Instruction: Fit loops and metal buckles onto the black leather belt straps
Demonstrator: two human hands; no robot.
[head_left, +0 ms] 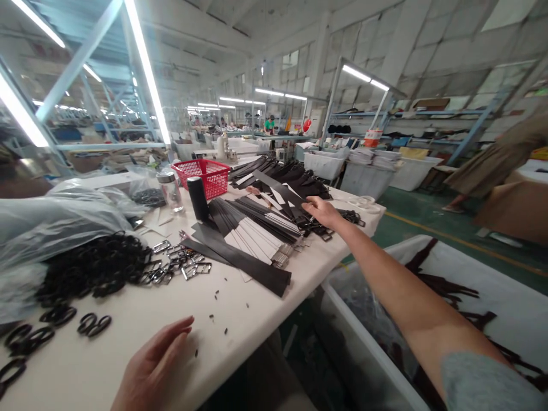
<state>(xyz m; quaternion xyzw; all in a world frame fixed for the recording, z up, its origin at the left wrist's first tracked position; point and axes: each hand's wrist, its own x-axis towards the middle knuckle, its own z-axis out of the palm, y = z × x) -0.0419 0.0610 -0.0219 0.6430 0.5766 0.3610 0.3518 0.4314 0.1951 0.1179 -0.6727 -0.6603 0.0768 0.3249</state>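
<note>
My left hand [156, 362] rests low over the near table edge, its fingers stretched out with nothing in them. Small black bits [226, 331] lie just beyond it. My right hand [322, 212] reaches to the far right of the table, its fingers extended by the end of a black strap [278, 187] and a heap of dark straps [299, 174]. Whether the fingertips touch the strap I cannot tell. Fanned strips, black and white [252, 231], lie mid-table, with a wide black strip [252, 268] across their near side. Metal buckles [188, 265] are scattered to their left.
A red basket [209, 177], a black cylinder [197, 198] and a glass jar [171, 193] stand behind the strips. Black rings [98, 262] spill from a plastic bag [64, 214]. White scissors [363, 202] lie far right. A white bin [355, 319] holds dark straps beside the table.
</note>
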